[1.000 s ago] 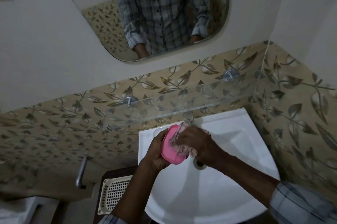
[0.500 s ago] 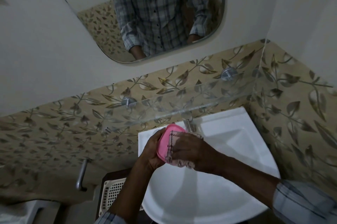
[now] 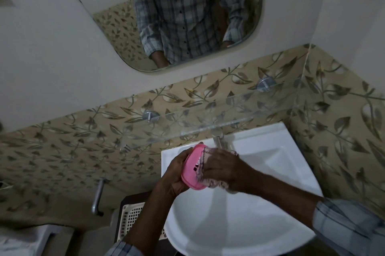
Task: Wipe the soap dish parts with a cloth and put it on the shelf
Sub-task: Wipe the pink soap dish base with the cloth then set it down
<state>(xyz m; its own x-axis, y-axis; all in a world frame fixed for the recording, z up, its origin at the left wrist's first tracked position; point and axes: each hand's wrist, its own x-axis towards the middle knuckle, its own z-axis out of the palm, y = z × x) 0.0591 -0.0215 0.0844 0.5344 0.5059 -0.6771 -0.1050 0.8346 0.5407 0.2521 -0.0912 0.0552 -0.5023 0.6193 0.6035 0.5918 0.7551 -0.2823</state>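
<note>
A: Item, nearest: white washbasin [image 3: 270, 172], with both forearms reaching in over it. What are the hands doing?

B: The left hand [image 3: 177, 174] is cupping the pink soap dish part [image 3: 192, 167] from behind, its grip wrapping the rim and tilting the part on edge above the basin. The right hand [image 3: 224, 167] is pressing a pink patterned cloth [image 3: 216, 182] against the part's face, its grip closing on the bunched fabric.

A: Step in hand?

B: Wiping, by my reading. Only one dish part is showing, so I cannot tell whether another is waiting.

A: Item, farther back?

B: A tap [image 3: 217, 140] is standing just behind the hands, and a clear glass shelf [image 3: 208, 122] is running along the leaf-patterned tiles above it, bare as far as I can see.

A: Next move?

B: Probably finishing the wipe, then lifting the dish up and forward past the tap, and setting it flat on that shelf.
</note>
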